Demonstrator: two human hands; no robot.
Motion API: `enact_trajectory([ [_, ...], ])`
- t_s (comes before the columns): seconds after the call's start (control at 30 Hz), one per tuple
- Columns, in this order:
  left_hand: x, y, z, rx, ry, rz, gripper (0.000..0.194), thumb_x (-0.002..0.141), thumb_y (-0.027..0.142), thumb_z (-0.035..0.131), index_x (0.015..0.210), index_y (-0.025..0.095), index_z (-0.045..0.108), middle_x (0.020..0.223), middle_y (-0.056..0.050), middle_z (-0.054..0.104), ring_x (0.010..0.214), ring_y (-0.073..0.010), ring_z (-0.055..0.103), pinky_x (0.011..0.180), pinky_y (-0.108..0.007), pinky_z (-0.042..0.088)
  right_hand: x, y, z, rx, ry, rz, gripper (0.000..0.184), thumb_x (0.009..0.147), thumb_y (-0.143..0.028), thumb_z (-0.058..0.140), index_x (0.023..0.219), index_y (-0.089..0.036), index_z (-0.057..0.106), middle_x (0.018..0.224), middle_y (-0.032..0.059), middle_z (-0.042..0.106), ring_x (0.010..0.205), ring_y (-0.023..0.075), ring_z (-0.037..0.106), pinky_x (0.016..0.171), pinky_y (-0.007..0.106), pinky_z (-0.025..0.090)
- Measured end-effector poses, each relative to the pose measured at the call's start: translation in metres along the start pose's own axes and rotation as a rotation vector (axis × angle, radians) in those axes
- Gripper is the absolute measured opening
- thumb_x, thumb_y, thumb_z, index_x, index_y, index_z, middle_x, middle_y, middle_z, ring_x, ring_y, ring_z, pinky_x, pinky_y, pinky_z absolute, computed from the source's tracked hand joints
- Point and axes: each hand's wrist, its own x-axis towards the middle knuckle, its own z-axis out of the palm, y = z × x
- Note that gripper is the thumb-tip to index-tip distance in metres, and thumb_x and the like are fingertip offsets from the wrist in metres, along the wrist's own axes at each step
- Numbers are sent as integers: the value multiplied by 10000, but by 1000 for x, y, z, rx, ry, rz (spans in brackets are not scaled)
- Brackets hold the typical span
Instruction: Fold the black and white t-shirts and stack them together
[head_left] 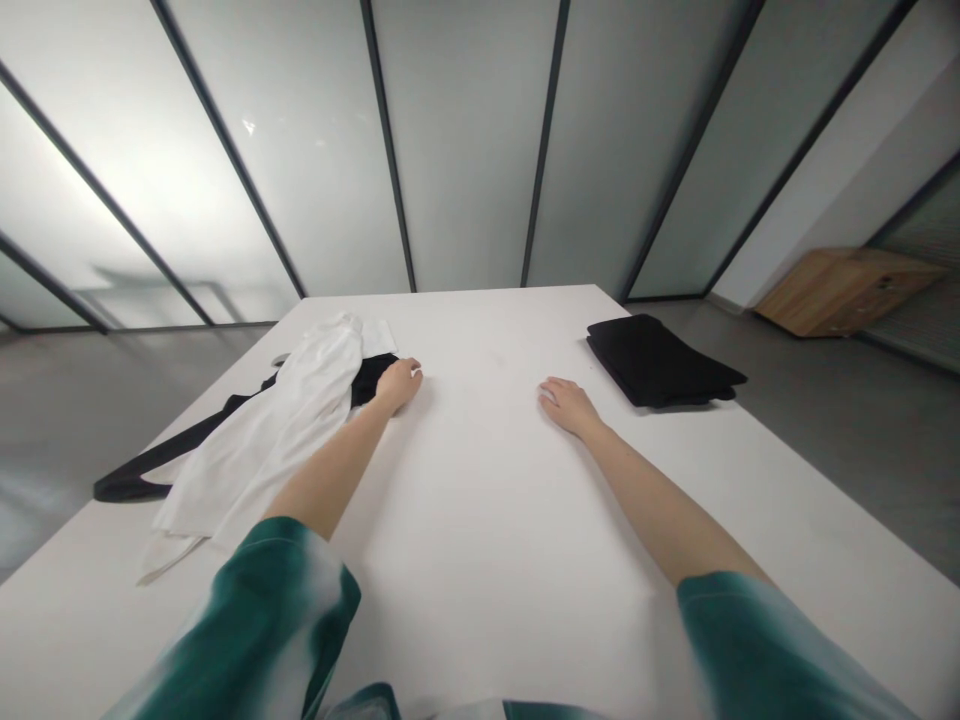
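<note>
Lying beside left hand (pixel 400 384), white garment (pixel 289 420), black cloth (pixel 366 382) partly underneath

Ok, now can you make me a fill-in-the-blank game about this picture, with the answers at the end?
1. The folded cloth beyond the right hand is colored ____.
2. The hand closer to the loose white garment is the person's ____ one.
3. The amount of cloth held in the right hand is ____.
4. The top of the table is colored ____.

Missing words: black; left; none; white.
</note>
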Motion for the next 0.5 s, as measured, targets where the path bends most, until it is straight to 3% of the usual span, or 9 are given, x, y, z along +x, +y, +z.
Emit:
enact_trajectory([
  [0.17,-8,-57,-48,270,156,-215,340,855,273,514,1130,156,677,1240,-203,629,1193,-375,540,956,-476,434,1,1,2,-13,23,0,395,945,-294,449,1265,-169,643,1389,138,574,1259,297,527,1030,425,412],
  [0.27,-20,-85,-61,339,133,-319,412,814,375,592,1137,128,659,1313,-254,567,1248,-434,477,972,-547,405,1,2,4,-28,30,1,394,939,-290,451,1258,-166,647,1380,137,582,1240,295,541,1020,417,418],
  [0.37,-23,-100,-66,224,99,-404,329,838,310,548,1098,138,655,1301,-246,581,1239,-424,497,972,-563,403,2,3,5,-20,47,-4,390,928,-293,467,1249,-172,652,1366,139,591,1232,297,546,1011,418,425],
  [0.5,-9,-104,-75,-181,330,-539,257,862,176,454,1045,124,628,1142,-215,655,1166,-373,565,967,-527,427,2,2,5,-9,59,-9,384,922,-292,464,1234,-188,662,1355,137,600,1217,297,553,1001,430,429],
])
